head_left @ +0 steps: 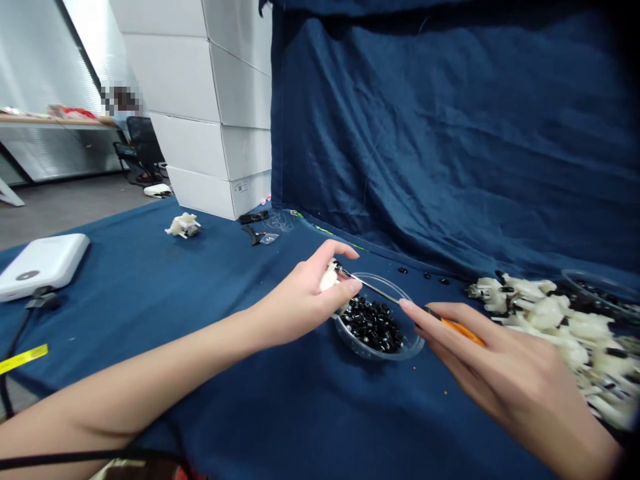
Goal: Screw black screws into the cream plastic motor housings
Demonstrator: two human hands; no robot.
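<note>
1. The left hand (300,303) is stretched in from the lower left, with the forearm low over the blue cloth (150,287), and is held at the far-left rim of a clear plastic bowl (415,345).
2. A small white plastic part (329,277) is pinched between its thumb and curled fingers, just above that rim.
3. The right hand (510,380) is brought in from the lower right, back upward. Its fingers are closed along an orange-handled metal tool (380,291), whose thin tip is set against the white part.
4. The bowl is partly filled with small black pieces (373,325).
5. A second clear bowl (603,283), also holding dark pieces, is seen at the right edge. A heap of white parts (550,317) is piled just beside it.
</note>
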